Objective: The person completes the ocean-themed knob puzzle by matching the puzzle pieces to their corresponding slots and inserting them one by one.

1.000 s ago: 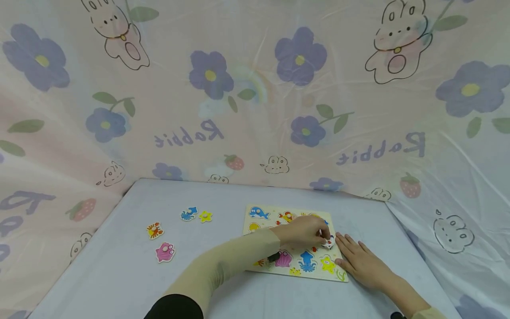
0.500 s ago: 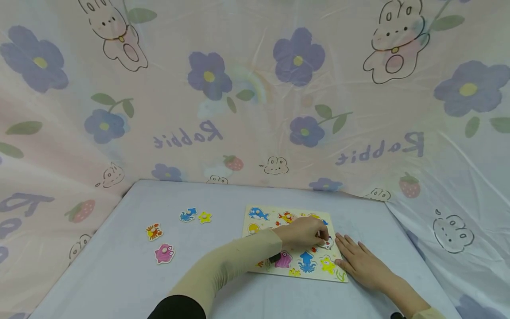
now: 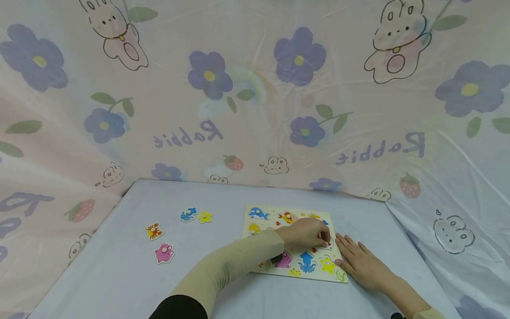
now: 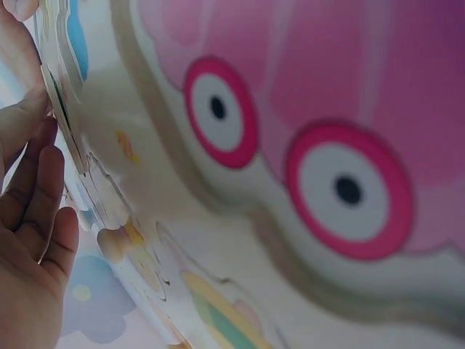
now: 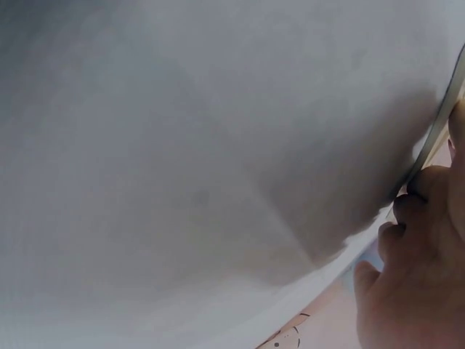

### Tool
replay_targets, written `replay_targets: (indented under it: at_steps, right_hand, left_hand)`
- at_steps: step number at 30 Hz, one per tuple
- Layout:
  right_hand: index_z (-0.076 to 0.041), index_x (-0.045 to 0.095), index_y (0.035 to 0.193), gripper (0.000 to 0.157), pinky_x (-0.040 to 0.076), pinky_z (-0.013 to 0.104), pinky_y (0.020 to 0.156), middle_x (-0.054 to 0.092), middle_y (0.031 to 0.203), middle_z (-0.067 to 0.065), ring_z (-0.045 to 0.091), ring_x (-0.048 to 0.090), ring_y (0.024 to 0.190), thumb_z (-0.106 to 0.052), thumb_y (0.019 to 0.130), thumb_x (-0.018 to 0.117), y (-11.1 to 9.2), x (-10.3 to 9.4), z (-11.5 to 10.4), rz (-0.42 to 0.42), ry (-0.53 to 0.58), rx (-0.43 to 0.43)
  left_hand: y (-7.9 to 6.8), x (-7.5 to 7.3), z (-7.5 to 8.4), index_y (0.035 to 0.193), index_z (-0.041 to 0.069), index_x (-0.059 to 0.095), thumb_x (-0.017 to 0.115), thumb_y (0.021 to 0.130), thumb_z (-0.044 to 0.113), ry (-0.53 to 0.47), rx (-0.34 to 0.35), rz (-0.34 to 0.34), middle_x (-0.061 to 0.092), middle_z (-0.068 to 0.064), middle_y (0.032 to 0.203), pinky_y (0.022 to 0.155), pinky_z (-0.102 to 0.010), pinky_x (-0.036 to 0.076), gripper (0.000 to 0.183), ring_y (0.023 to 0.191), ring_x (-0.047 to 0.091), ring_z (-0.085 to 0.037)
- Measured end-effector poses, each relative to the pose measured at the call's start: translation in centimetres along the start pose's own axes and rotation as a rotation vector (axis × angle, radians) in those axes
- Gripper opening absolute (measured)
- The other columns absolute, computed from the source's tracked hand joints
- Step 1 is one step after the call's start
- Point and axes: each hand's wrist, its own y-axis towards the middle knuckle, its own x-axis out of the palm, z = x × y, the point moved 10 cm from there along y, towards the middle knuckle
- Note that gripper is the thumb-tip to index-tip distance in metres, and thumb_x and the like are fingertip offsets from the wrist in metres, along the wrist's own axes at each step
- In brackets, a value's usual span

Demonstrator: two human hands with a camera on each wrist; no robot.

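Four loose puzzle pieces lie on the white tabletop [image 3: 119, 288], left of the frame's centre: an orange crab [image 3: 154, 231], a pink shell [image 3: 164, 253], a blue squid [image 3: 188, 215] and a yellow star [image 3: 205, 217]. The puzzle board [image 3: 314, 275] sits right of centre in the lower half, a blue whale [image 3: 259, 213] at its upper left. Over the board's right side, the left hand [image 3: 306, 233] has its fingers grasping a pale piece [image 3: 330, 243], mostly hidden. The right hand [image 3: 364, 265], lower right, holds nothing; its fingers stretch out, touching the board's right edge.
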Motion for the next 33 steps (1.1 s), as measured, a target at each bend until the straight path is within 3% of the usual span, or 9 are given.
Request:
replay_targets:
  at_steps: [15,24,33]
  right_hand:
    - [0.003,0.044,0.154,0.067,0.032,0.069,0.113,0.038,0.163,0.019,0.046,0.036,0.148,-0.044,0.107,0.055,0.1,0.1,0.2,-0.02,0.011,0.016]
    - [0.003,0.044,0.154,0.067,0.032,0.069,0.113,0.038,0.163,0.02,0.046,0.036,0.148,-0.043,0.107,0.056,0.0,0.2,0.1,-0.023,0.016,0.02]
    - [0.004,0.044,0.154,0.067,0.031,0.07,0.114,0.038,0.163,0.02,0.047,0.036,0.148,-0.043,0.107,0.055,0.1,0.0,0.0,-0.028,-0.001,0.022]
  left_hand:
    - [0.5,0.3,-0.5,0.103,0.028,0.074,0.071,0.101,0.03,-0.011,-0.01,-0.004,0.062,0.022,0.088,0.073,-0.013,0.045,0.004,0.079,0.056,0.003]
    - [0.5,0.4,-0.1,0.109,0.023,0.077,0.072,0.1,0.014,-0.009,0.01,-0.072,0.067,0.018,0.094,0.077,-0.011,0.046,0.014,0.085,0.058,0.002]
    - [-0.4,-0.8,-0.1,0.118,0.021,0.076,0.07,0.1,0.011,-0.038,0.006,-0.065,0.067,0.016,0.105,0.079,-0.011,0.046,0.022,0.09,0.057,0.003]
